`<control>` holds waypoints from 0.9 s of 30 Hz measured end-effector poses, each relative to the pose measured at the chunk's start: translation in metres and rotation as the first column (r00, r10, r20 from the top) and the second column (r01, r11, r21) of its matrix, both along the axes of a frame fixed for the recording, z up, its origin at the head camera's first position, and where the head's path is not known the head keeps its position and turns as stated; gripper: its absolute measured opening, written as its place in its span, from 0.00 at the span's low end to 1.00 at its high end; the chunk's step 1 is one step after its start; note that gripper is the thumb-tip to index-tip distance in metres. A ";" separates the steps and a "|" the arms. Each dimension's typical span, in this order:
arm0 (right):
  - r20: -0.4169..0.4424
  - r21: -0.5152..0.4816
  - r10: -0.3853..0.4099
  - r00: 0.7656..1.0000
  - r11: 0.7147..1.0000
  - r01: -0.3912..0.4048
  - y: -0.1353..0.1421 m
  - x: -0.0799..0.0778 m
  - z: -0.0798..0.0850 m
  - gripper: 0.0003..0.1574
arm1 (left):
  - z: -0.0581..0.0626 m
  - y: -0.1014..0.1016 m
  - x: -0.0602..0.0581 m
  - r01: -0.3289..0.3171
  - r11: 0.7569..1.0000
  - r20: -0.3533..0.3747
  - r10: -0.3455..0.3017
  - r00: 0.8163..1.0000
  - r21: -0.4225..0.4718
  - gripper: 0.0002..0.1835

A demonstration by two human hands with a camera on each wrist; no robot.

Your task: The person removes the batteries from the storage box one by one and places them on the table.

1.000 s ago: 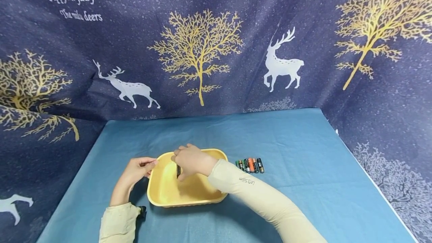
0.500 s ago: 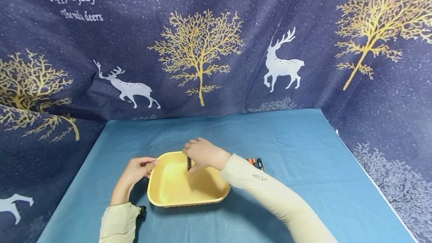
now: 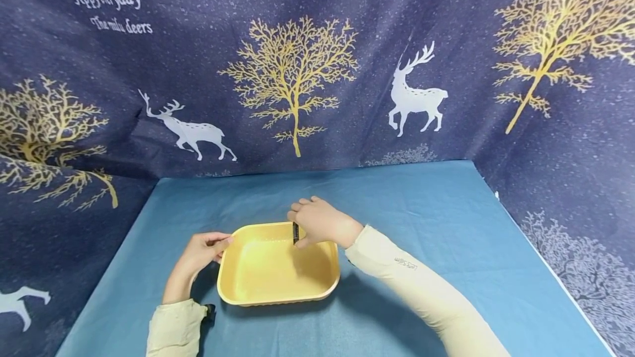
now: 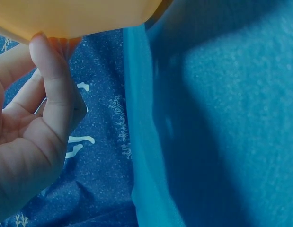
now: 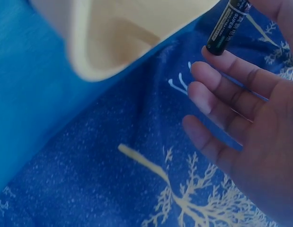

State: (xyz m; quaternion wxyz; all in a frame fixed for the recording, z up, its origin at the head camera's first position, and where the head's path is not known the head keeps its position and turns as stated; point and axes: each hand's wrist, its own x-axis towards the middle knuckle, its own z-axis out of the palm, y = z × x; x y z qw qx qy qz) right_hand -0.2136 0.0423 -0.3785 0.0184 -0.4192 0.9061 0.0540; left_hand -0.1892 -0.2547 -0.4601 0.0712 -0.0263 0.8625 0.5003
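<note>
A yellow plastic basin sits on the blue cloth. My left hand pinches its left rim between thumb and fingers; the left wrist view shows that hand at the basin's edge. Over the basin's back right part is my right hand, holding a dark battery between thumb and index finger. Close up in the right wrist view, the battery has a black wrapper with pale lettering, and the other fingers are spread.
Blue cloth covers the table. A dark curtain printed with deer and trees hangs behind and at the sides. The right sleeve covers the spot where several batteries lay in the earlier frames.
My right hand has moved right and slightly back with the battery, from the basin's middle toward its back right. The forearm now hides the row of batteries. The left hand stays put.
</note>
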 end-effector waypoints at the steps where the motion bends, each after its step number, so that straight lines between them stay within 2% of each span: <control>1: -0.001 0.001 -0.005 1.000 1.000 0.005 0.003 0.000 0.001 0.36 | 0.000 0.000 0.000 0.000 1.000 0.002 0.000 1.000 0.001 0.17; 8: 0.001 -0.025 -0.029 1.000 0.999 0.029 0.028 -0.003 0.003 0.36 | 0.000 -0.001 0.001 0.010 1.000 0.014 -0.010 1.000 0.008 0.20; 16: 0.099 -0.061 -0.088 0.991 0.994 0.095 0.049 -0.005 0.006 0.36 | -0.001 -0.001 0.000 0.009 1.000 0.014 -0.009 1.000 -0.001 0.19; 21: 0.122 -0.061 -0.120 0.985 0.990 0.128 0.061 -0.005 0.006 0.35 | -0.001 -0.002 0.000 0.017 1.000 0.012 -0.017 1.000 -0.003 0.19; 27: 0.113 -0.055 -0.139 0.984 0.988 0.146 0.073 -0.006 0.005 0.35 | 0.000 -0.001 0.000 0.014 1.000 0.012 -0.014 1.000 -0.003 0.19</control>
